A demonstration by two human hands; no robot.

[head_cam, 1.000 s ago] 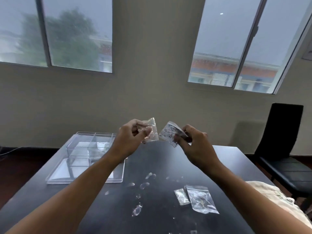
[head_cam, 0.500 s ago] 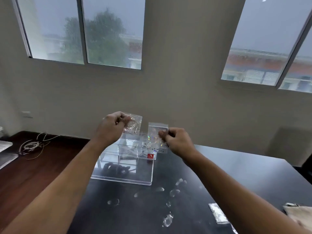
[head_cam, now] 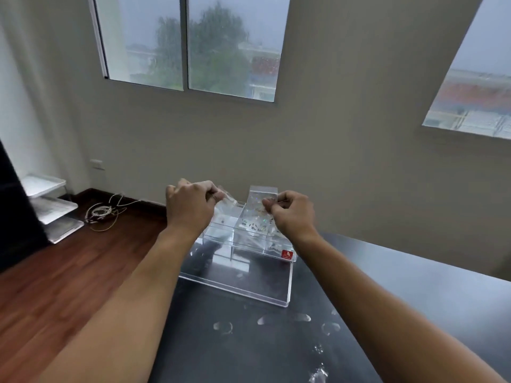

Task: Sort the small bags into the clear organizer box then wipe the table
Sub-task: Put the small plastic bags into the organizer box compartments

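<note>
The clear organizer box stands at the left end of the dark table, with a red label on its right front corner. My left hand pinches a small clear bag over the box's back left compartments. My right hand pinches another small clear bag with glittery specks over the back right compartments. Both bags hang just above the box's rim. Small items lie in some compartments; which ones I cannot make out.
Wet smears and droplets mark the table in front of the box. Left of the table is wooden floor with a coil of cable and white trays. A wall with windows rises behind.
My view has swung left and closer to the box. Both hands have carried their bags from mid-air over the table down to just above the box's compartments.
</note>
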